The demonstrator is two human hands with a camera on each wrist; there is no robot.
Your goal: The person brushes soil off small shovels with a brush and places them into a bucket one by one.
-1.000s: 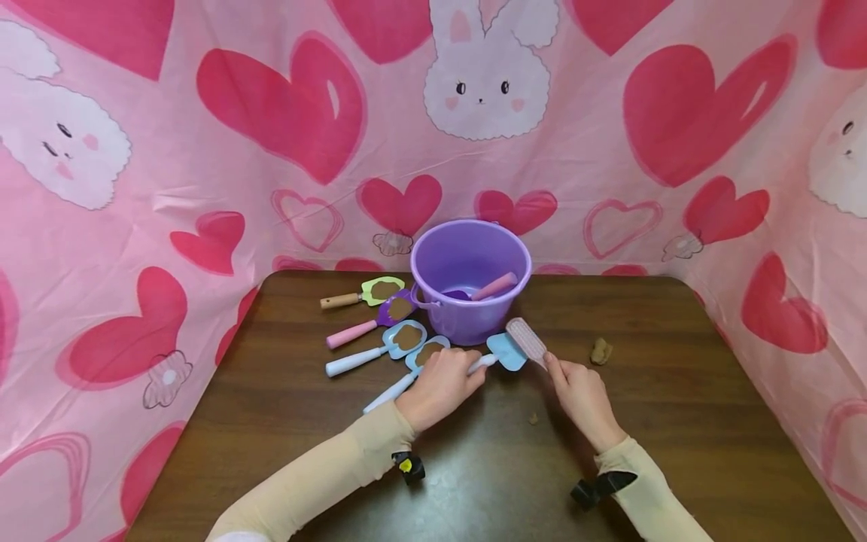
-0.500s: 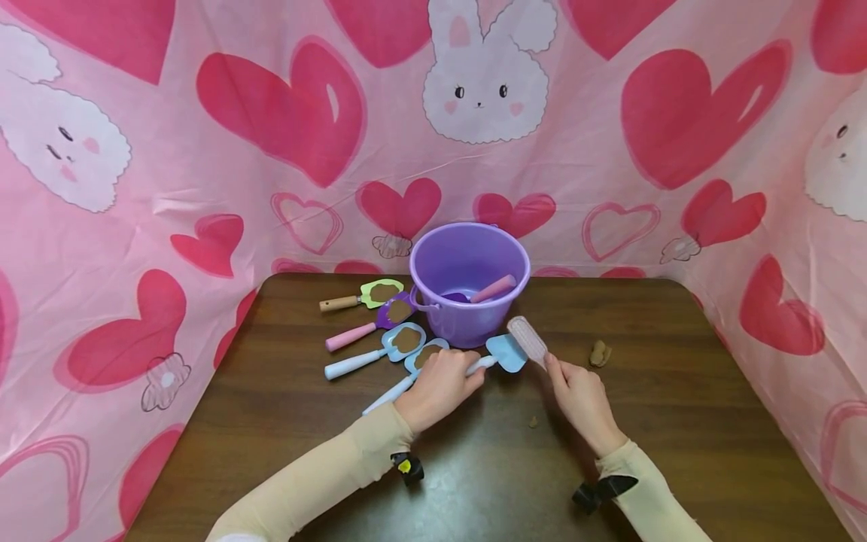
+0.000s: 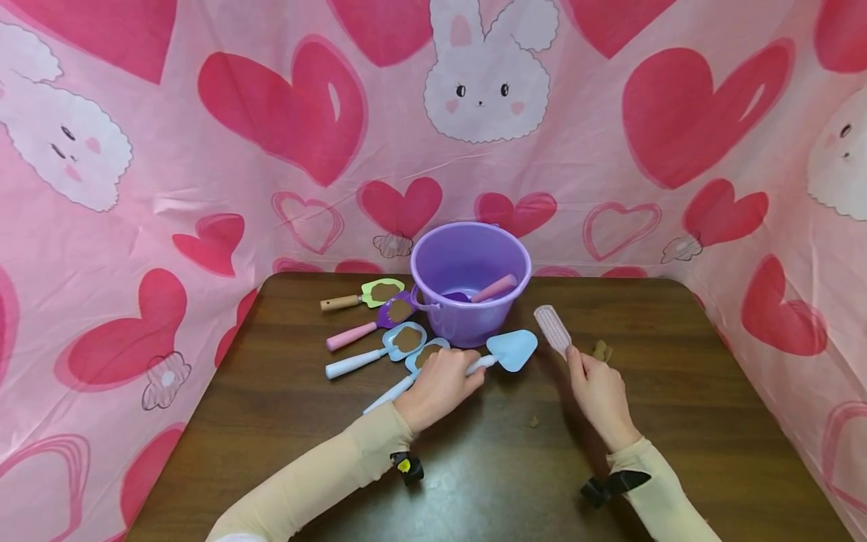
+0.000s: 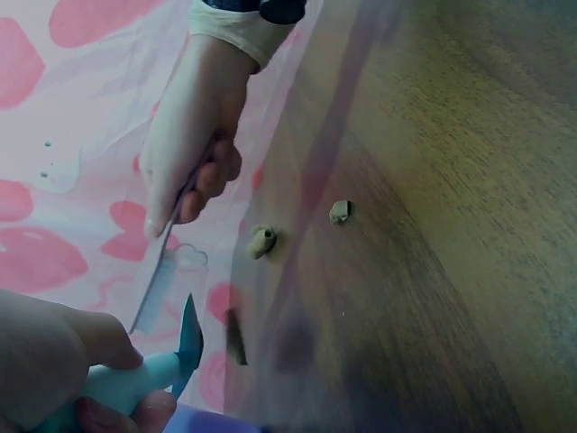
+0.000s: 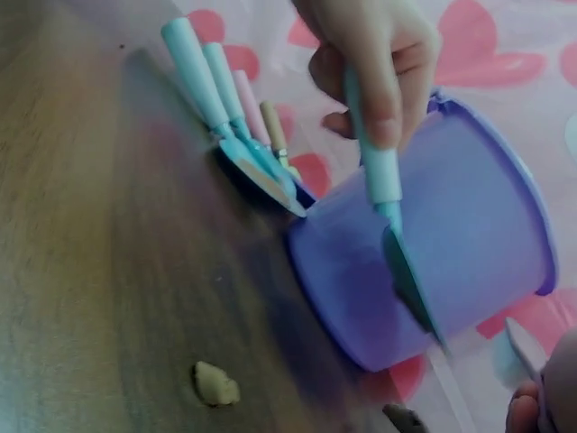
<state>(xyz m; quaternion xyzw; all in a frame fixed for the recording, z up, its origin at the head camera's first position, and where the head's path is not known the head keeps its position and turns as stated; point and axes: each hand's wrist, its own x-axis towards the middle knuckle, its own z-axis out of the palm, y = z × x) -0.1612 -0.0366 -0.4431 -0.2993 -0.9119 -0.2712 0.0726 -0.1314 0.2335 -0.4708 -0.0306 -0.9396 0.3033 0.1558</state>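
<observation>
My left hand (image 3: 440,384) grips the pale handle of a light blue hand trowel (image 3: 512,350), its blade pointing right in front of the purple bucket (image 3: 440,320). The side of the blade facing the head camera looks bare there; in the right wrist view a dark patch shows along the edge of the trowel blade (image 5: 410,280). My right hand (image 3: 599,391) pinches the handle of a pale pink brush (image 3: 553,329), held just right of the blade and apart from it. Whitish bristles (image 4: 167,280) show on the brush in the left wrist view.
Left of the bucket lie several trowels with brown clay-like stuff on their blades, among them a green one (image 3: 369,292) and a purple one (image 3: 366,327). A pink-handled trowel (image 3: 496,287) leans inside the bucket. Brown lumps (image 3: 602,351) lie on the table (image 3: 677,421).
My right hand has drawn the brush off the trowel blade, to the right and a little up, and the blade shows whole. The left hand and its trowel have stayed in place.
</observation>
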